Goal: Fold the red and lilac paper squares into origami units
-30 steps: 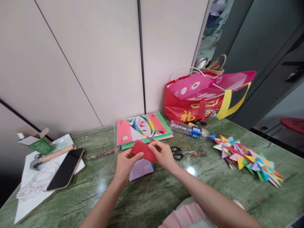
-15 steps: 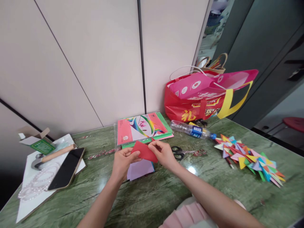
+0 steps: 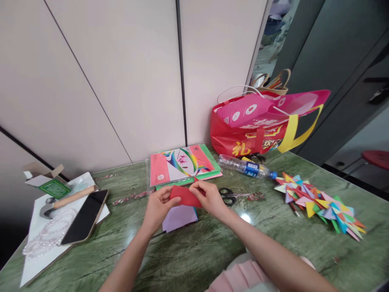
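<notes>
Head view: left hand (image 3: 156,207) and right hand (image 3: 209,198) grip a red paper (image 3: 184,196), fingers pinched on its edges. It is held above a lilac sheet (image 3: 179,215) on the green surface (image 3: 194,251).

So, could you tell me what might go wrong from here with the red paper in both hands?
The red paper is held only at its edges by the left hand and right hand, so a crease may come out skewed. The scissors lie beside the right hand; a sideways move could catch them. The plastic bottle lies on its side and might roll into the folded paper pieces.
</notes>
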`<action>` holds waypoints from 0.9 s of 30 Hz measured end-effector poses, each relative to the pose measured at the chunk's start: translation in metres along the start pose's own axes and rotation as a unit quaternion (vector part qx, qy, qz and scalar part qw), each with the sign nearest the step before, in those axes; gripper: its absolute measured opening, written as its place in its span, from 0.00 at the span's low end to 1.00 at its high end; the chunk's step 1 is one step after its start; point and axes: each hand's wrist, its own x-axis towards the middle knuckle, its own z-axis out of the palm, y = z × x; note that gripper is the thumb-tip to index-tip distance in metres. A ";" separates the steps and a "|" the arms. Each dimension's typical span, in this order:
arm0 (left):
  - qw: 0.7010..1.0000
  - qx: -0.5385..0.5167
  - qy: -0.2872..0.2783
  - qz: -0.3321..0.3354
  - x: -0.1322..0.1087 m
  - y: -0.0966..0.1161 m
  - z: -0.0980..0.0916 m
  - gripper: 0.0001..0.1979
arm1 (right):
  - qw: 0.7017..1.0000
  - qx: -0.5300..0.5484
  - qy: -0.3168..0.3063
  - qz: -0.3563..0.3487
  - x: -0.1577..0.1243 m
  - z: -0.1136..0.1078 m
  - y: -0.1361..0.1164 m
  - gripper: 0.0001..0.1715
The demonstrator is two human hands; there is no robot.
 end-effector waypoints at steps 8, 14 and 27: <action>0.992 0.048 -0.099 0.062 -0.001 0.005 -0.005 0.32 | 0.999 -0.013 -0.029 -0.027 0.000 -0.002 -0.003 0.09; 0.969 0.173 -0.134 0.111 -0.002 0.002 -0.006 0.17 | 0.998 -0.004 -0.063 -0.005 0.002 -0.004 0.001 0.09; 0.959 0.249 -0.024 0.130 0.001 -0.004 -0.006 0.13 | 0.994 0.090 0.008 0.053 0.002 0.000 0.006 0.26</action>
